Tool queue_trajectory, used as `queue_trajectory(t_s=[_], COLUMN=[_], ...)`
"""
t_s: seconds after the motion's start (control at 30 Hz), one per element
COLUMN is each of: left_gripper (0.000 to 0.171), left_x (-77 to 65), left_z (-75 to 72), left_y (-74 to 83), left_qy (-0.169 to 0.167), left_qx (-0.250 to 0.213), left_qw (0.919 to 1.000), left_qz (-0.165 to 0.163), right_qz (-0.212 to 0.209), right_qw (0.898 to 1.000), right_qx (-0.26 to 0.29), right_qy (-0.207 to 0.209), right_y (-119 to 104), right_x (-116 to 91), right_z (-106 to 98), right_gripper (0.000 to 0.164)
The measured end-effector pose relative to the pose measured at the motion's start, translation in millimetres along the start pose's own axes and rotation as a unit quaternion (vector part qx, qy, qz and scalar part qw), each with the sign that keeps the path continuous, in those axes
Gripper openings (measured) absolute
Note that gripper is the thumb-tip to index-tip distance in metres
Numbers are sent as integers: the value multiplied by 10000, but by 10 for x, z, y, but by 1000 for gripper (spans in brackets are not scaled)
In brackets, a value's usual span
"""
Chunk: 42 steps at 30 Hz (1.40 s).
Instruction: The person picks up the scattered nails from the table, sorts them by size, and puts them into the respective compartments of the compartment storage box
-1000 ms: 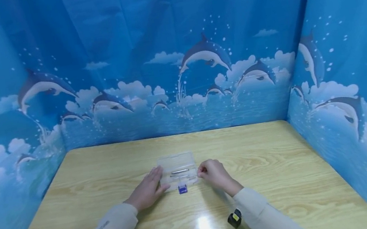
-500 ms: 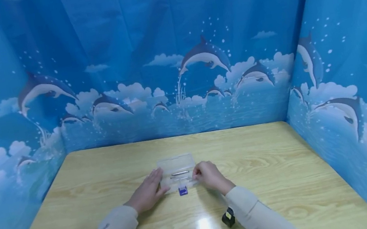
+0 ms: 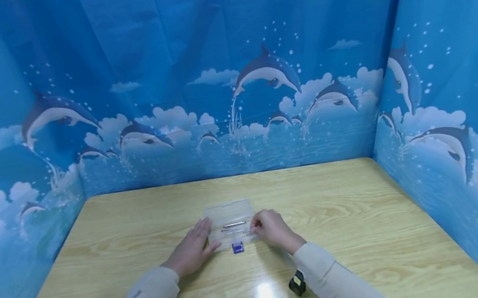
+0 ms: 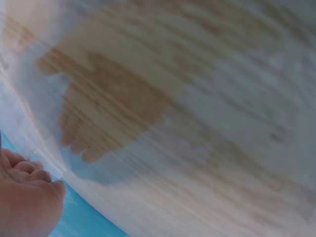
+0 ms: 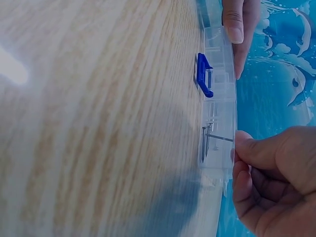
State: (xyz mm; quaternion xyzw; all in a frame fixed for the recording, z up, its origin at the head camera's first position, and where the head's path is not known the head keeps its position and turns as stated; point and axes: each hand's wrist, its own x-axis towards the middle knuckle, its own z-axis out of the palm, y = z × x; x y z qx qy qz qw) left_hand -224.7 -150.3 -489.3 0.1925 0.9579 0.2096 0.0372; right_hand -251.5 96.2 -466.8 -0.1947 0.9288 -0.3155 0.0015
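A clear plastic compartment box [image 3: 229, 210] lies with its lid raised on the table, with a blue latch [image 3: 238, 247] at its front. Along its left side rests my left hand [image 3: 191, 247], fingers extended and thumb by the front corner. My right hand [image 3: 275, 229] is at the box's right end. In the right wrist view, thumb and forefinger pinch one end of a thin nail [image 5: 220, 138], which slants over the right-hand compartment. A few other nails [image 5: 205, 144] show through that compartment's wall. Longer metal pieces [image 3: 234, 224] lie farther back in the box.
A black tape measure-like block with a yellow label [image 3: 297, 283] is by my right sleeve, perhaps on the wrist or the table; I cannot tell. The wooden table [image 3: 136, 212] ends at a blue dolphin curtain [image 3: 189, 73].
My right hand has moved a little left, from beside the box to over its right end, and has stayed there since. The left hand keeps its place on the box.
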Motion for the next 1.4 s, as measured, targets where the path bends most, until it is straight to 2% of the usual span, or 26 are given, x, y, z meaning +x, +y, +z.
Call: queue_trajectory(t_s=[0.73,1.0,1.3,1.4], left_gripper=[73,72,69,67], left_x=[-5,29,86,99], left_z=[-28,-49,-62,-128], left_y=[17,42,55,82], left_qy=[-11,1,75,89], left_qx=[-65,-525,-463,-342], left_qw=[10000,9985,9989,9993], left_qz=[29,-145,86,124], right_qz=[-51,62,202,35], right_qw=[9996,9989,9972,9983], right_qx=[176,384,702,558], right_qy=[198,245,185,188], right_y=[29,71,45,48], right_x=[-33,-27,-31,-29], right_z=[-4,-22,-106,-198], right_gripper=[6,7,6,7])
